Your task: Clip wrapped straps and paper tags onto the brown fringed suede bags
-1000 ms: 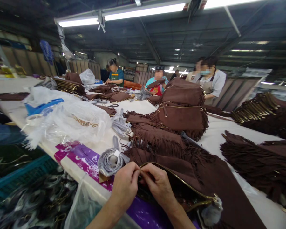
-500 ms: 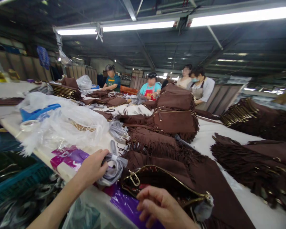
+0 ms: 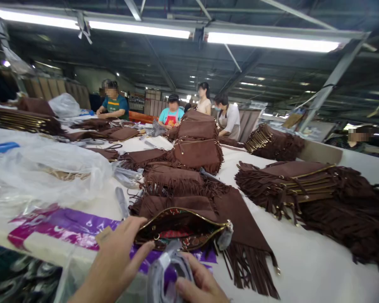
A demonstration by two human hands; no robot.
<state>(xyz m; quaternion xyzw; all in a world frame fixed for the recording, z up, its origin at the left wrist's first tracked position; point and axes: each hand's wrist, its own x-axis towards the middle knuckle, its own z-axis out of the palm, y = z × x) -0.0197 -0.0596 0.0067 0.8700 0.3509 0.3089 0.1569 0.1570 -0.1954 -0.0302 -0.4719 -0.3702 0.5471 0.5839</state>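
A brown fringed bag point(image 3: 177, 206) lies on the table with its gold zip open, showing a patterned lining. My left hand point(image 3: 123, 248) is at the left end of this opening, thumb and fingers spread, the thumb touching the near rim. In front of the bag, my right hand point(image 3: 202, 280) grips a coiled strap point(image 3: 166, 273) in greyish wrapping with a white band around it. Grey wrapping also covers the zip end point(image 3: 225, 237) at the bag's right corner. Under my hands lies a purple printed plastic bag point(image 3: 78, 225).
More brown fringed bags point(image 3: 300, 181) are stacked at the right, and others point(image 3: 196, 151) pile up ahead. Clear plastic point(image 3: 60, 168) covers the left side. Below the table edge are dark coiled items point(image 3: 34, 277). Several people work beyond, one in a teal top point(image 3: 170, 115).
The coiled strap has gone from my left hand at the table to my right hand, nearer me. My left hand has moved to the bag's opening, which gapes wider. The view has turned right.
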